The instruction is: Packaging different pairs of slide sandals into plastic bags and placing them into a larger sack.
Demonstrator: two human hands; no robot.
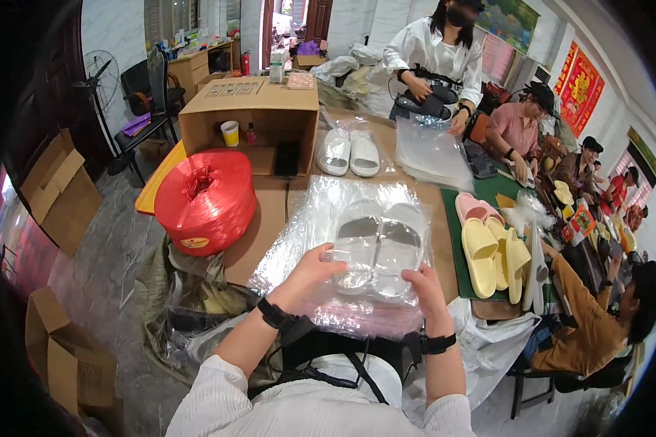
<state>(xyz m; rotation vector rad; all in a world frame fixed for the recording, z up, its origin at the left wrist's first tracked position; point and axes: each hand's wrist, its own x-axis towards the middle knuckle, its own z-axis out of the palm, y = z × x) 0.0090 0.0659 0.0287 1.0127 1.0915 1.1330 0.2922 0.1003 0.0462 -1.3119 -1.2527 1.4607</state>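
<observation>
A pair of light grey slide slippers [399, 237] lies side by side inside a clear plastic bag [423, 211] in front of me. My left hand [315, 274] grips the bagged slippers at the near left corner, thumb on top and the other fingers mostly hidden. At the near right corner my right hand [427, 290] holds them the same way, thumb over the plastic. Under and left of the pair spreads a pile of shiny clear bags [288, 244], with pinkish plastic [364, 319] at its near edge. Another bagged white pair [348, 153] rests farther back.
Left of the bags sits a big red roll of plastic twine [205, 202], before an open cardboard box [248, 102] holding a yellow cup [229, 134]. Yellow slippers [481, 255] stand right. A co-worker [444, 65] across the table holds dark slippers; several others sit along the right.
</observation>
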